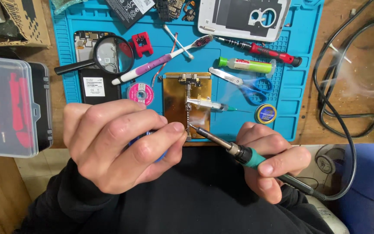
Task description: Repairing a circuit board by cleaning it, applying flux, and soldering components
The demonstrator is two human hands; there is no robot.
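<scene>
While the right hand [267,167] pinched the soldering iron [239,152], its tip at the gold holder [187,104], the left hand [117,145] pinched something small, best kept steady.

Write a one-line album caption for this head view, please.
Right hand holds a soldering iron tip at a gold jig; left hand pinches beside it.
</scene>
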